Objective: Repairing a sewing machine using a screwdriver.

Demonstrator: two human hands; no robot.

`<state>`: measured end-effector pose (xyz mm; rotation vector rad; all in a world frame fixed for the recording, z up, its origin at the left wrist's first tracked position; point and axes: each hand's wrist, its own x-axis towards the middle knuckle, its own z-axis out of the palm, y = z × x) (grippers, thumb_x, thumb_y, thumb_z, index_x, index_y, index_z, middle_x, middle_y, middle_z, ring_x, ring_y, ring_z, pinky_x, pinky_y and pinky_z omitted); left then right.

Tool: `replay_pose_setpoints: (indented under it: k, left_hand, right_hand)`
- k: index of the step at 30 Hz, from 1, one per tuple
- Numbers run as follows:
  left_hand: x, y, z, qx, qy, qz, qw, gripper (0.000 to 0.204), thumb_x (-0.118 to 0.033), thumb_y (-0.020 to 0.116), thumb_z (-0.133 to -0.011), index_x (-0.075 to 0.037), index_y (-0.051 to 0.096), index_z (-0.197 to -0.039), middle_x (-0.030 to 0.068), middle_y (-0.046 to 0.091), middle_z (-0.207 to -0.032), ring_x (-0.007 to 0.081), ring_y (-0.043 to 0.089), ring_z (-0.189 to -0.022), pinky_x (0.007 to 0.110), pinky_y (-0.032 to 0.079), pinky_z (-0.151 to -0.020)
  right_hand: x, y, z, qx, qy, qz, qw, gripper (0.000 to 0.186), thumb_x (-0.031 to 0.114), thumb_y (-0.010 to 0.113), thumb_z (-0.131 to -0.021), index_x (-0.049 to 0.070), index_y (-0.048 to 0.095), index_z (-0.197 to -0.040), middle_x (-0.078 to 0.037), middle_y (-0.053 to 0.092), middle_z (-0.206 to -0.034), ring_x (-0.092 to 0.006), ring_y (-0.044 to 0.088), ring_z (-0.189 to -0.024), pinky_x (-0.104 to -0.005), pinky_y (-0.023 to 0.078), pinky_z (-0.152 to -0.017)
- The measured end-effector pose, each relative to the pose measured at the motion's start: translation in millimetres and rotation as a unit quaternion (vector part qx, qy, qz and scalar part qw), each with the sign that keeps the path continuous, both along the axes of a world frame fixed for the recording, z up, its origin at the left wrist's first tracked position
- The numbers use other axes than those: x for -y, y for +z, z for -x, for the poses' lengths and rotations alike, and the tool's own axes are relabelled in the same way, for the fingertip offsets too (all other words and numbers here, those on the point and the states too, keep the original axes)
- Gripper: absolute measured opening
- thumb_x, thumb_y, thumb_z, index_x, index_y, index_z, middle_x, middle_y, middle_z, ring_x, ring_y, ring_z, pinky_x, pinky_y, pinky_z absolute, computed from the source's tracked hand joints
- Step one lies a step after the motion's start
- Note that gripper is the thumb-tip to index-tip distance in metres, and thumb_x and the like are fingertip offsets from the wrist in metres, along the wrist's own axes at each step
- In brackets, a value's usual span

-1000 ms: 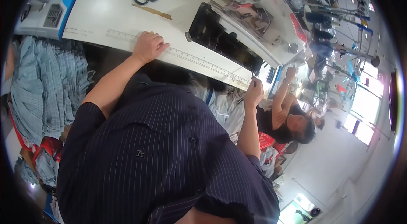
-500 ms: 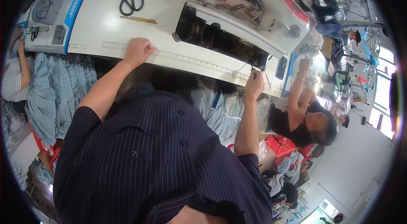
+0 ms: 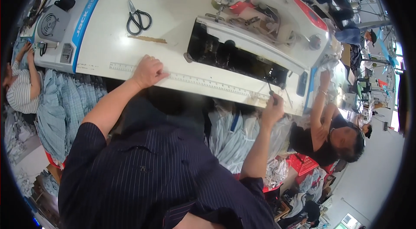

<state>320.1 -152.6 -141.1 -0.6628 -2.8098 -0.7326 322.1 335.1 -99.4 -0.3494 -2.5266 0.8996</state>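
My left hand rests on the front edge of the white sewing table, over a printed ruler scale. Its fingers are curled in, with nothing seen in them. At the right end of the same edge, my right hand is closed on a screwdriver, a dark handle with a thin shaft. The shaft points to the right end of a dark, oily opening in the tabletop. Behind the opening, the sewing machine is tipped back. What the shaft's tip touches is too small to tell.
Black-handled scissors and a brown strip lie on the table's left. A thin rod is right of my right hand. Light-blue garments hang at left. One person sits at right, another at far left.
The whole view has shifted, so the table sits lower and further right in it. Both hands keep about the same places on the table; the right still holds the screwdriver.
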Motion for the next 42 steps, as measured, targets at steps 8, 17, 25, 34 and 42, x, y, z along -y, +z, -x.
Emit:
replay_pose_setpoints:
  k: [8,17,25,34,42]
  left_hand:
    - [11,-13,-2,-0.016,-0.008,-0.075,0.997,0.032,-0.033,0.075,-0.077,-0.012,0.051,-0.071,0.0016,0.052,-0.07,0.0226,0.051,-0.067,0.036,0.038,-0.074]
    - [28,-34,-14,-0.036,-0.018,-0.117,0.992,0.034,-0.04,0.071,-0.08,-0.01,0.055,-0.074,0.0037,0.056,-0.072,0.0236,0.055,-0.075,0.035,0.04,-0.081]
    - [29,-39,-17,-0.053,0.003,-0.185,0.981,0.035,-0.041,0.071,-0.082,-0.006,0.066,-0.084,0.0075,0.067,-0.077,0.0263,0.064,-0.08,0.037,0.045,-0.084]
    - [30,-44,-18,-0.043,0.021,-0.234,0.971,0.035,-0.04,0.068,-0.085,-0.006,0.069,-0.09,0.0103,0.068,-0.075,0.0282,0.067,-0.078,0.039,0.048,-0.084]
    - [30,-53,-17,-0.032,0.016,-0.232,0.972,0.031,-0.037,0.065,-0.089,-0.006,0.066,-0.092,0.005,0.066,-0.074,0.0235,0.063,-0.081,0.037,0.043,-0.087]
  right_hand:
    - [23,-13,11,-0.106,-0.019,0.09,0.99,0.02,0.002,0.066,-0.089,-0.002,0.061,-0.108,-0.01,0.066,-0.1,-0.0134,0.063,-0.081,-0.024,0.054,-0.069]
    - [69,-30,14,-0.175,-0.047,-0.169,0.969,0.024,0.005,0.065,-0.091,-0.003,0.054,-0.11,-0.014,0.067,-0.095,-0.0175,0.067,-0.081,-0.0257,0.057,-0.067]
    - [69,-19,12,-0.166,-0.01,-0.251,0.954,0.021,0.011,0.068,-0.089,-0.002,0.06,-0.103,-0.01,0.067,-0.088,-0.0174,0.066,-0.072,-0.0278,0.055,-0.063]
    - [107,13,-37,-0.205,0.017,-0.393,0.896,0.021,0.01,0.068,-0.089,-0.001,0.059,-0.104,-0.013,0.067,-0.094,-0.0229,0.069,-0.082,-0.0304,0.056,-0.068]
    - [201,45,-94,-0.216,0.148,-0.346,0.901,0.025,0.003,0.063,-0.092,-0.007,0.05,-0.111,-0.021,0.068,-0.104,-0.0261,0.069,-0.092,-0.0336,0.058,-0.079]
